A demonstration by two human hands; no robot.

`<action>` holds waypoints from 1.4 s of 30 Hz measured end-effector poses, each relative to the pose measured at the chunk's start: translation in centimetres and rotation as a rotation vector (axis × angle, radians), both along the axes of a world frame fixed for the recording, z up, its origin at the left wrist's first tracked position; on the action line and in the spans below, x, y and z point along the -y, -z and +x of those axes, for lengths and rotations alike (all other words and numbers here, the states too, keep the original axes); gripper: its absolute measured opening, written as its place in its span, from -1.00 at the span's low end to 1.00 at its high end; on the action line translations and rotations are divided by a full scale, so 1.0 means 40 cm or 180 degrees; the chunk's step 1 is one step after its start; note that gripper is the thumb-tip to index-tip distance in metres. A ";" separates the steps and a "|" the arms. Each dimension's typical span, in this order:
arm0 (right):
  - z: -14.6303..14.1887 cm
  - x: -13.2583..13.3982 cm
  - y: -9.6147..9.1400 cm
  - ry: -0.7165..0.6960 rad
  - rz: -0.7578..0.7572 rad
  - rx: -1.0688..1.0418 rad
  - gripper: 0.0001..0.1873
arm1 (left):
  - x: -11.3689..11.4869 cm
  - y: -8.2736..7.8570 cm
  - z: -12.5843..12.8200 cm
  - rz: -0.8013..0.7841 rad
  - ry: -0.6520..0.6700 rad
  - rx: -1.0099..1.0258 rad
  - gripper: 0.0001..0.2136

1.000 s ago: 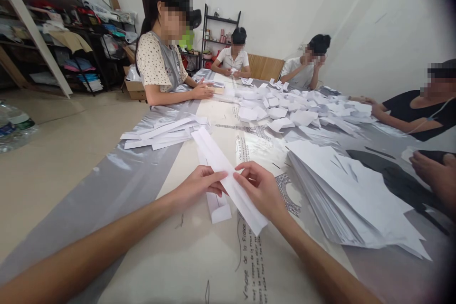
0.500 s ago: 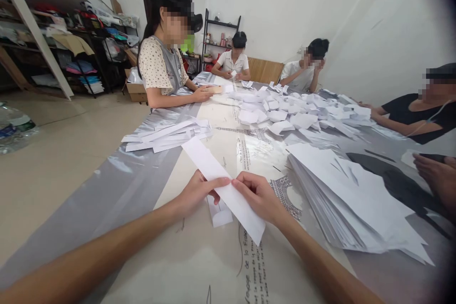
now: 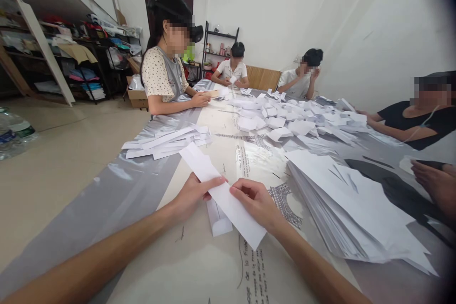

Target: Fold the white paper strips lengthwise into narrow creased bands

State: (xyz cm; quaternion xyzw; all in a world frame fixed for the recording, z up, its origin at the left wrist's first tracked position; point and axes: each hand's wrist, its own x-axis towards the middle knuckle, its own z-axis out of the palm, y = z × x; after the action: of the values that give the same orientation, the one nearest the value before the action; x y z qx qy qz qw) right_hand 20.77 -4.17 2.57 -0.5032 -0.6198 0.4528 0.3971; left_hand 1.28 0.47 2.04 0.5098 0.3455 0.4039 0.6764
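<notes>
Both my hands pinch one long folded white paper strip above the table. My left hand grips its left edge near the middle, thumb on top. My right hand holds the right edge, fingers curled under. The strip runs diagonally from far left to near right. Under it lies a smaller folded paper piece on the table covering, which is printed with tower drawings and writing.
A thick stack of white sheets lies to my right. A pile of folded strips sits ahead on the left, and several folded pieces cover the far middle. Other people sit around the table; one person's hand is at the right edge.
The strip has been pressed flatter and tilted a little, with both hands sliding slightly along its edges. The camera view has dipped somewhat.
</notes>
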 end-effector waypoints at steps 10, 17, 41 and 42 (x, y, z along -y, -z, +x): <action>0.000 0.001 -0.003 0.0054 0.0002 -0.0136 -0.67 | 0.010 0.023 0.001 -0.0119 -0.0089 -0.0124 -0.71; 0.014 0.004 -0.008 -0.0067 -0.0302 -0.0195 -0.66 | -0.005 0.013 -0.003 -0.0147 -0.0258 -0.0033 -0.71; 0.043 -0.012 -0.014 -0.0112 -0.0260 0.0016 -0.67 | -0.129 0.004 -0.083 -0.0171 -0.1400 0.0301 -0.70; 0.045 -0.013 -0.013 -0.0093 -0.0243 -0.0005 -0.67 | -0.138 0.004 -0.089 -0.0198 -0.1467 0.0345 -0.70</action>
State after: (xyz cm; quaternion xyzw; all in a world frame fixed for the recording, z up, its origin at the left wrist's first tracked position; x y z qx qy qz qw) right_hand 22.58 -3.64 3.07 -0.5085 -0.6091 0.4822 0.3714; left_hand -2.27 5.99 1.89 0.3740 0.4282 0.5636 0.5993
